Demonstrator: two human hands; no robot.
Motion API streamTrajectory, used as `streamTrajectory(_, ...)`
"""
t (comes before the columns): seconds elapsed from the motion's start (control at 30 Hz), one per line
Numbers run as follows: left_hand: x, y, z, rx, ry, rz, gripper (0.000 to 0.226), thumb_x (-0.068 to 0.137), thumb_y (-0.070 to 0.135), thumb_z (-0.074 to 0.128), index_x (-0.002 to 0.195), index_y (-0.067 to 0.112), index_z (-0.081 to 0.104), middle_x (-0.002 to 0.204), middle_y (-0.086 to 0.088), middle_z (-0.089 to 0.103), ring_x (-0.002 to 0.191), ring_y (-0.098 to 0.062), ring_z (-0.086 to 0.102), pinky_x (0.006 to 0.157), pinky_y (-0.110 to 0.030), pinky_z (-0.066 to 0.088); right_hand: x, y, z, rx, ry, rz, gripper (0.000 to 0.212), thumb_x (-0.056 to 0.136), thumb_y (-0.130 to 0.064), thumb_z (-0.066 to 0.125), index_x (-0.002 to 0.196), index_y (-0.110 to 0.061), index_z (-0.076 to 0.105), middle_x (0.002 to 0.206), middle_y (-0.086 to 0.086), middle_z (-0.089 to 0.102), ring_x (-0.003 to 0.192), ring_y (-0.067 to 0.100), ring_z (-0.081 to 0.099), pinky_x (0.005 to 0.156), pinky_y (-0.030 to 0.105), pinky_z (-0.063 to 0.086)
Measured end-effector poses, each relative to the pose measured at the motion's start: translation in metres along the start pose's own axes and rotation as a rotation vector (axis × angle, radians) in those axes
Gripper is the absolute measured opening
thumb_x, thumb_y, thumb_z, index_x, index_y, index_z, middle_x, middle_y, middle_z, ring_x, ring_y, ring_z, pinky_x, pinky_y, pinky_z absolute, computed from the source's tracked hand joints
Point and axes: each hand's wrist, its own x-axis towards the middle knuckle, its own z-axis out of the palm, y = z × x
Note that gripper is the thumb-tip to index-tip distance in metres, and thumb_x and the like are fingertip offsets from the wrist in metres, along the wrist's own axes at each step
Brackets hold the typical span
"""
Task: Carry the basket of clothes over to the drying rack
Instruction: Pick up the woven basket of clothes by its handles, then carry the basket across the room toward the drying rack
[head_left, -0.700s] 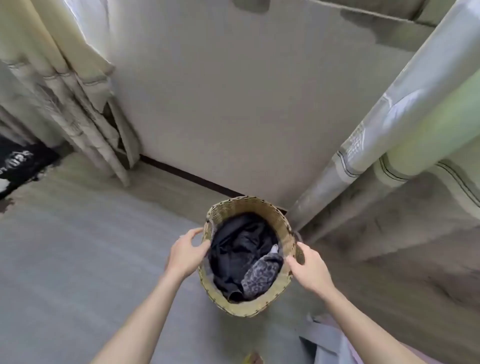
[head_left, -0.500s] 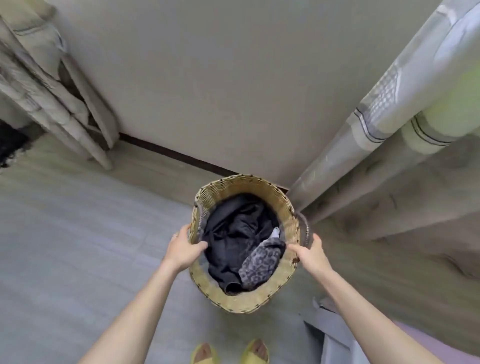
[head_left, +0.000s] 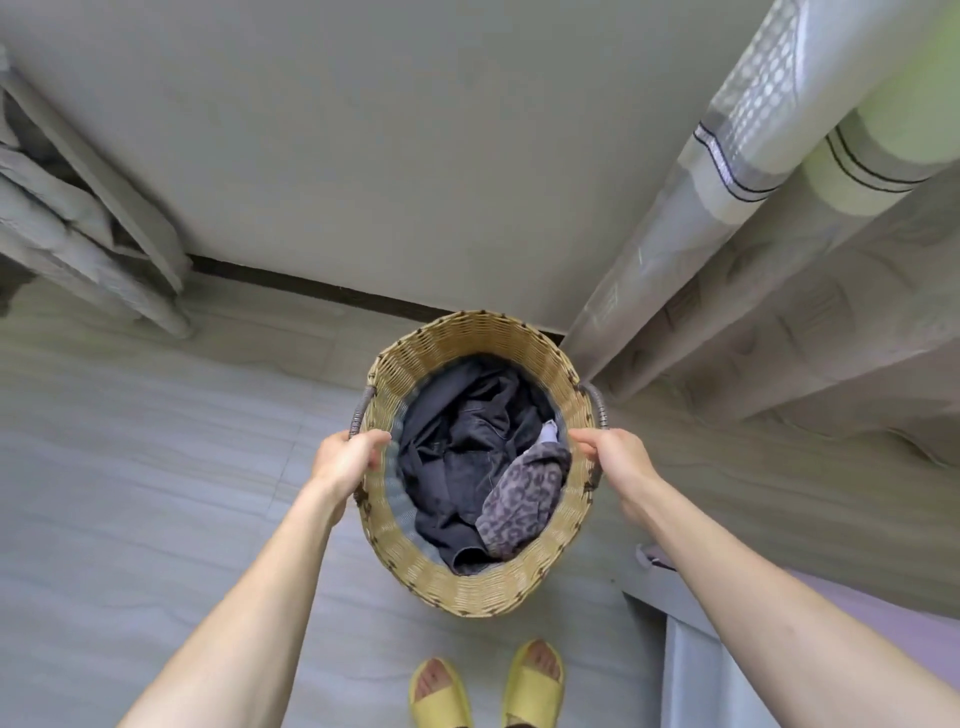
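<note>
Hanging at the far left edge, pale curtain folds (head_left: 78, 249) are cut off by the frame, so their full width cannot be made out. A dark baseboard (head_left: 291, 283) runs along the foot of the grey wall (head_left: 415, 130) and disappears behind the wicker laundry basket (head_left: 467, 587), which sits low over the grey floor (head_left: 130, 467), right in front of the person; whether its base touches the floor is hidden. The left hand (head_left: 345, 460) curls its fingers (head_left: 371, 441) over the basket's left rim beside the dark left handle (head_left: 360, 413), whose lower end it covers. Inside lie dark clothes (head_left: 457, 452) and a leopard-print garment (head_left: 524, 493), bunched so that single pieces are hard to tell apart. The right hand (head_left: 618, 460) has its fingers (head_left: 584, 441) closed on the right rim, with the right handle (head_left: 597, 405) showing just above it. Below the basket, two yellow slippers (head_left: 488, 686) are cut by the bottom edge. At the right, long patterned curtains (head_left: 753, 260) slope down close behind the basket, and a grey-and-lilac fabric piece (head_left: 701, 649) is partly hidden by the right forearm.
</note>
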Motion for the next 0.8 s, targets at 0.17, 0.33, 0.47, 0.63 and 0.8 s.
streamTrajectory(0.17, -0.034, 0.030, -0.030, 0.025, 0.019, 0.026, 0.033, 0.081, 0.039, 0.063, 0.069, 0.008, 0.059, 0.058, -0.005, 0.056, 0.059, -0.022, 0.049, 0.068, -0.034, 0.039, -0.043, -0.039, -0.002, 0.110, 0.016, -0.077, 0.030, 0.084, -0.025, 0.071, 0.064, -0.016, 0.050, 0.069, 0.001, 0.054, 0.071, 0.019, 0.055, 0.063, 0.028, 0.038)
streamTrajectory(0.33, -0.091, 0.090, -0.089, -0.014, 0.022, 0.103, 0.036, 0.078, 0.045, 0.065, 0.062, 0.014, 0.055, 0.043, 0.002, 0.049, 0.047, -0.020, 0.045, 0.060, -0.032, 0.040, -0.120, -0.104, -0.010, 0.183, 0.036, -0.146, 0.025, 0.077, -0.028, 0.076, 0.094, -0.009, 0.074, 0.071, -0.004, 0.049, 0.060, 0.014, 0.043, 0.060, 0.029, 0.037)
streamTrajectory(0.47, -0.147, 0.130, -0.138, -0.176, -0.038, 0.158, 0.024, 0.082, 0.036, 0.066, 0.069, 0.020, 0.053, 0.041, 0.009, 0.029, 0.035, -0.011, 0.022, 0.041, -0.024, 0.020, -0.181, -0.152, -0.024, 0.252, 0.063, -0.216, 0.014, 0.076, -0.026, 0.075, 0.083, -0.014, 0.074, 0.056, -0.007, 0.039, 0.049, 0.014, 0.028, 0.048, 0.030, 0.025)
streamTrajectory(0.63, -0.244, 0.173, -0.217, -0.262, 0.062, 0.238, 0.013, 0.084, 0.029, 0.062, 0.086, 0.017, 0.069, 0.048, 0.006, 0.026, 0.034, -0.011, 0.019, 0.036, -0.019, 0.018, -0.284, -0.214, -0.034, 0.168, 0.024, -0.380, 0.019, 0.078, -0.025, 0.073, 0.091, -0.012, 0.066, 0.039, -0.009, 0.029, 0.043, 0.016, 0.025, 0.046, 0.031, 0.023)
streamTrajectory(0.8, -0.339, 0.188, -0.282, -0.358, 0.224, 0.274, 0.018, 0.081, 0.031, 0.060, 0.069, 0.018, 0.056, 0.043, 0.005, 0.029, 0.030, -0.012, 0.021, 0.033, -0.018, 0.020, -0.380, -0.269, -0.036, 0.068, -0.064, -0.555, 0.039, 0.080, -0.024, 0.072, 0.102, 0.009, 0.071, 0.041, -0.007, 0.036, 0.036, 0.015, 0.031, 0.043, 0.030, 0.029)
